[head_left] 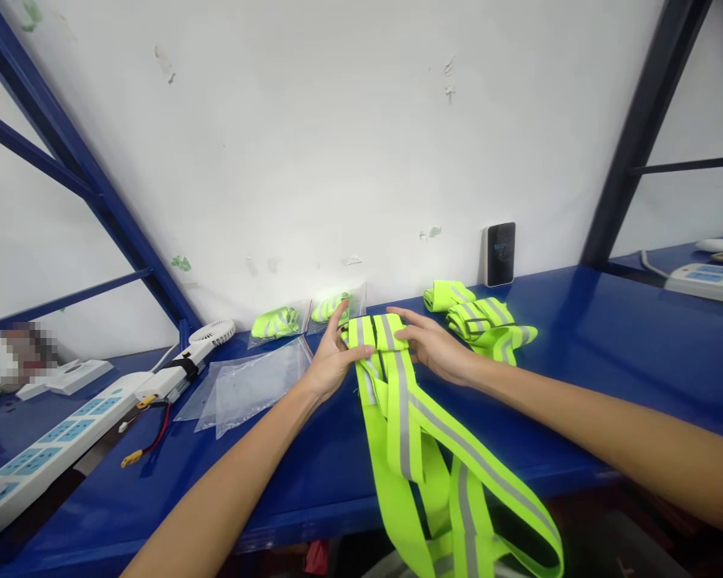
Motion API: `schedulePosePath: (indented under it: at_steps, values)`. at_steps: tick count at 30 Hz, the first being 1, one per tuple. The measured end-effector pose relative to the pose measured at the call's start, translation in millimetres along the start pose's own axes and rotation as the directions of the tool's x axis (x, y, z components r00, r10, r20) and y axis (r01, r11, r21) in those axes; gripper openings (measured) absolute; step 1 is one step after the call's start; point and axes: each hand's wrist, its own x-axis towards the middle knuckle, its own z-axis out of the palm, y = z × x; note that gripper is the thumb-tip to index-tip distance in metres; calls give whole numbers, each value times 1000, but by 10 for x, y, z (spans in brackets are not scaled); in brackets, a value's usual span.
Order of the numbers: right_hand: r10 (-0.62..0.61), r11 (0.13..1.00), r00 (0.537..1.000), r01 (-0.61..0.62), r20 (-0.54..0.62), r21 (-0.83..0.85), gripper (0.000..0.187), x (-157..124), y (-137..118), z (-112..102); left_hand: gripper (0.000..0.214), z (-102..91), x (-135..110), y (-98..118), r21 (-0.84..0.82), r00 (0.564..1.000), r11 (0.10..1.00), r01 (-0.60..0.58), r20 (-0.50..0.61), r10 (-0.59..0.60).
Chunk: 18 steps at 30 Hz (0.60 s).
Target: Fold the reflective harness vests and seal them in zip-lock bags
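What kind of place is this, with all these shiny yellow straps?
Probably a small packing workshop. A blue metal shelf holds a neon-yellow reflective vest with grey stripes, clear plastic bags, and a long white power strip.

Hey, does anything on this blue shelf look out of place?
Yes. Loose red and black wires with yellow connectors sprawl beside the white power strip, and the reflective yellow-green harness droops over the blue shelf's front edge.

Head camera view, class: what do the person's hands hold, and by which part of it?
The left hand and right hand hold a fluorescent reflective strap harness by its folded upper end.
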Motion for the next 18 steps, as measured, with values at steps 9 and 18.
schedulePosePath:
  at_steps: [9,18]
  values:
    - [32,997,999,-34,34,72,66,-19,147,50,69,-14,22,-152,24,998,998,50,25,-50]
    - [-55,998,998,55,37,-10,34,-12,218,25,46,-112,31,-235,205,995,977,-66,90,48]
